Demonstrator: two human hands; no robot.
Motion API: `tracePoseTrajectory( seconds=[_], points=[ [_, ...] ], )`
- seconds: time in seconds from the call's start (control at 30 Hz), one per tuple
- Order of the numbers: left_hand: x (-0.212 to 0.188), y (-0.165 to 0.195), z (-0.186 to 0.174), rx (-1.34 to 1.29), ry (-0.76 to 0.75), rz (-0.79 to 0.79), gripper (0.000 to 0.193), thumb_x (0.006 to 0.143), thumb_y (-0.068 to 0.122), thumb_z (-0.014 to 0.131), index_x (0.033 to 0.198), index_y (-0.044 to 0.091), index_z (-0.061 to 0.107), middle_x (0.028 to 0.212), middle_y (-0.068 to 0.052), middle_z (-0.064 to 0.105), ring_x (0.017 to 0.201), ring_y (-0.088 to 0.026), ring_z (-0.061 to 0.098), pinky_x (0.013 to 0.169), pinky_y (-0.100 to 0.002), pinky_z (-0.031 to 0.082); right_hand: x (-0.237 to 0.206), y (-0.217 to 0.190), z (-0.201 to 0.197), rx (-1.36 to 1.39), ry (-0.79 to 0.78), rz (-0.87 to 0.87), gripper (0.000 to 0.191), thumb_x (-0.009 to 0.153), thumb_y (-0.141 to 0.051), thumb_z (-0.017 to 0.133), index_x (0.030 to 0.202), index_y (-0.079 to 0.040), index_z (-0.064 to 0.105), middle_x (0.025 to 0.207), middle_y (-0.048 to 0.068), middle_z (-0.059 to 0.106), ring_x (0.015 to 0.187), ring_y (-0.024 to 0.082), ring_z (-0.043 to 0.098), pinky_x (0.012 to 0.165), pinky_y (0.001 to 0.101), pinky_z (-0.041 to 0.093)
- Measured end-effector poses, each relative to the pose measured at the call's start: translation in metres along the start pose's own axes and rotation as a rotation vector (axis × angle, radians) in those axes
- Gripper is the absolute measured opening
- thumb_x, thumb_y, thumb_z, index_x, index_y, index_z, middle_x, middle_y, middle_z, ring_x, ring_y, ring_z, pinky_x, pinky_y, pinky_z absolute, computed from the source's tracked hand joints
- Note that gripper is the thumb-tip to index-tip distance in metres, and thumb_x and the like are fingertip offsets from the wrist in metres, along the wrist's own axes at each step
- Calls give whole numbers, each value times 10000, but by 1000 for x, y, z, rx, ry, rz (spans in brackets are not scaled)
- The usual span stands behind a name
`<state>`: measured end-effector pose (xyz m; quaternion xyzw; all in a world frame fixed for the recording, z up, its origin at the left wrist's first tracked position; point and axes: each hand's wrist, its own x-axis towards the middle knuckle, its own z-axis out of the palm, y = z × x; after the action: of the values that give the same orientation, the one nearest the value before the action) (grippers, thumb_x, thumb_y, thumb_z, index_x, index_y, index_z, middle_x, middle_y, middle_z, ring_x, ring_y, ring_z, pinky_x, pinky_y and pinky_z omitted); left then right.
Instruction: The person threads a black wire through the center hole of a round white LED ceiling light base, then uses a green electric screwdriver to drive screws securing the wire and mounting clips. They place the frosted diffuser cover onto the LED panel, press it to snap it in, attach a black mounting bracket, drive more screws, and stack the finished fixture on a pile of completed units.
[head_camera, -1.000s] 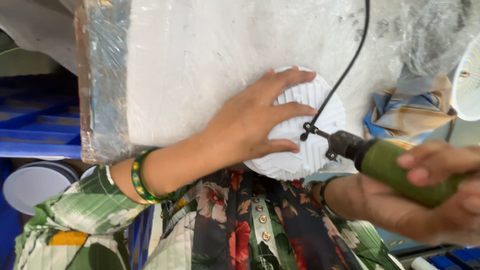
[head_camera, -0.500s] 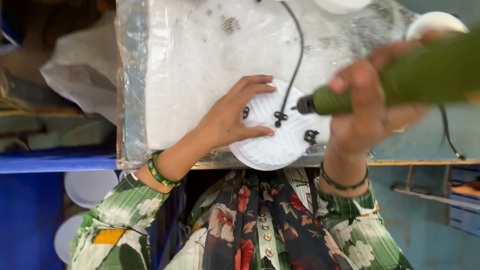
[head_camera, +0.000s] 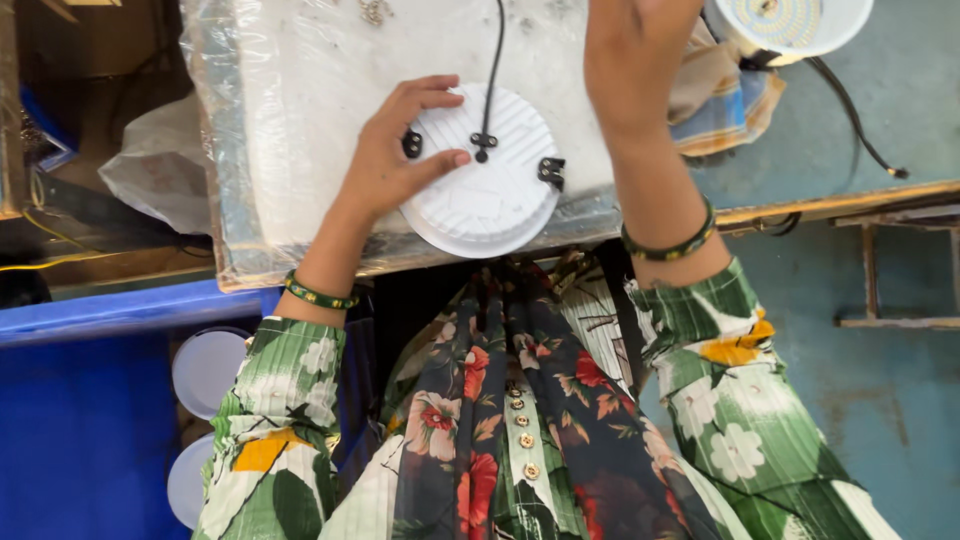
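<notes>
A round white lamp housing (head_camera: 485, 200) lies back-up on a plastic-wrapped white board (head_camera: 300, 110), overhanging its near edge. It has two black spring clips (head_camera: 552, 172) and a black cable (head_camera: 495, 60) running away from its centre. My left hand (head_camera: 385, 165) holds the housing, fingers on its left rim and thumb near the centre. My right hand (head_camera: 635, 60) reaches over the board to the far edge of the view. Its fingers are cut off, so what it holds is hidden.
Another round lamp with its LED disc showing (head_camera: 790, 22) sits at the far right, beside a striped cloth (head_camera: 725, 100) and a black wire (head_camera: 850, 110). A blue crate (head_camera: 90, 440) and white round discs (head_camera: 205, 370) are at lower left. A plastic bag (head_camera: 150, 165) lies left of the board.
The green power screwdriver that my right hand held over the lamp has left the view. That hand has moved up and away. My left hand stays on the housing.
</notes>
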<state>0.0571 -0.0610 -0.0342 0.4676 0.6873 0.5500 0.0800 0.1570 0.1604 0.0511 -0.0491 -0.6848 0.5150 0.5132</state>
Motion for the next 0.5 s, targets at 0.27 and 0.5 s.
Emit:
tracePoseTrajectory(
  seconds=[0.27,0.5],
  points=[
    [-2,2,1,-45,-1,5,495,825,239,918,1254,126,699,1497,-69,610,1408,-260,581,1184,-392,481,-182,-15,-99,-55,-297,-285,326,1107,-225,523,854,-20,530,714,87,647,542,216,645,528,312,529],
    [1,3,4,-51,-14,-14,487,808,227,925,1230,115,709,1500,-82,603,1420,-268,566,1185,-399,485,-247,58,-121,-839,-730,537,260,915,-294,686,1096,-110,709,1060,163,721,894,381,702,759,467,550]
  ],
)
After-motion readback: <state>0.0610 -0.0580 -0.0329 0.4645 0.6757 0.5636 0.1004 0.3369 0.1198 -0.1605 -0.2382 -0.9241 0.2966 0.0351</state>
